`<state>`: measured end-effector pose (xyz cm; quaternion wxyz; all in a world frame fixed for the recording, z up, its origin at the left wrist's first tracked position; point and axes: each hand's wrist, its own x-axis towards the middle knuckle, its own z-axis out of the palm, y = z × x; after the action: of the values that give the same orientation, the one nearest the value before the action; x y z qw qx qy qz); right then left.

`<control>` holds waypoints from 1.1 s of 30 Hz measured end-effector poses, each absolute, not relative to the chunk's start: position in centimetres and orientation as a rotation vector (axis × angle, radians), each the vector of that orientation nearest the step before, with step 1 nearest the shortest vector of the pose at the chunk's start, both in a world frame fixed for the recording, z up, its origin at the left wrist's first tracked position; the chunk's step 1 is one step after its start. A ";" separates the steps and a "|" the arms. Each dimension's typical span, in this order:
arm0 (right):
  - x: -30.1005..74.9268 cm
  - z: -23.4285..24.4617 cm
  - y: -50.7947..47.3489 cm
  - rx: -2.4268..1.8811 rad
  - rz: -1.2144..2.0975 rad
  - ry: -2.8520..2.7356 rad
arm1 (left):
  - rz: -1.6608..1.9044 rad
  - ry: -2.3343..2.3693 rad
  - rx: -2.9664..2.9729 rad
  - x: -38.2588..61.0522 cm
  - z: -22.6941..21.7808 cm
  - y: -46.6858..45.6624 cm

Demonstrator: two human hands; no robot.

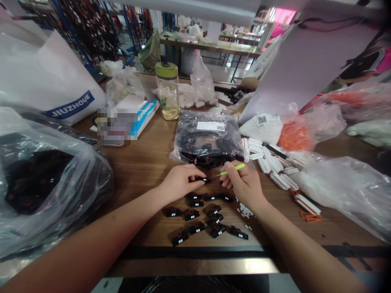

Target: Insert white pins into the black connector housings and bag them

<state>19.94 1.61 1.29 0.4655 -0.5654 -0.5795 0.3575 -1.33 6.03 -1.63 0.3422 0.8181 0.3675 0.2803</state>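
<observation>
Between the fingertips of my left hand (183, 179) is a small black connector housing (201, 179) with white dots on its side. My right hand (244, 181) is closed around the yellow-green handle of a thin pick tool (233, 169). The tool's fine metal shaft points left, its tip at or very near the housing; whether it touches I cannot tell. Several similar black connector housings (197, 228) with white dots lie on the table below my hands. Small white plugs (244, 210) are scattered beside my right wrist.
Behind my hands lies a clear bag of black connectors (207, 134). A bottle (167, 91) stands farther back. White plastic pieces (271, 162) and orange pieces (310, 216) lie to the right, near plastic bags (336, 187). At left sits a large open bag (91, 171) of black parts.
</observation>
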 end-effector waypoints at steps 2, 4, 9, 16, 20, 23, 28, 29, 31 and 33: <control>20.0 1.2 1.6 -1.383 0.863 -1.422 | 0.728 0.957 2.118 -1.3 -1.6 6.0; 20.0 1.1 1.5 -1.389 0.857 -1.427 | 0.728 0.965 2.102 -1.3 -1.7 6.0; 20.0 1.0 1.5 -1.395 0.812 -1.507 | 0.731 0.975 2.099 -1.4 -1.8 6.0; 19.9 1.5 0.8 -1.431 0.619 -1.811 | 0.740 0.970 2.075 -1.4 -1.9 5.9; 19.8 1.4 0.7 -1.414 0.606 -1.812 | 0.737 0.975 2.089 -1.4 -1.9 5.9; 19.8 1.4 0.7 -1.413 0.608 -1.771 | 0.732 0.978 2.104 -1.4 -1.8 5.9; 19.4 2.6 0.8 -1.361 0.585 -1.980 | 0.731 0.978 2.124 -1.4 -1.9 5.9; 19.3 2.9 0.8 -1.341 0.575 -2.010 | 0.730 0.974 2.129 -1.4 -2.0 5.9; 19.2 3.1 0.8 -1.327 0.560 -2.042 | 0.739 0.972 2.142 -1.4 -1.9 5.9; 19.2 2.8 0.8 -1.360 0.564 -2.000 | 0.748 0.970 2.138 -1.4 -1.8 5.9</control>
<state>19.17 0.79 2.80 0.3231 -0.5181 -0.7622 0.2150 -1.38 5.88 -1.81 0.3322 0.8185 0.3712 0.2863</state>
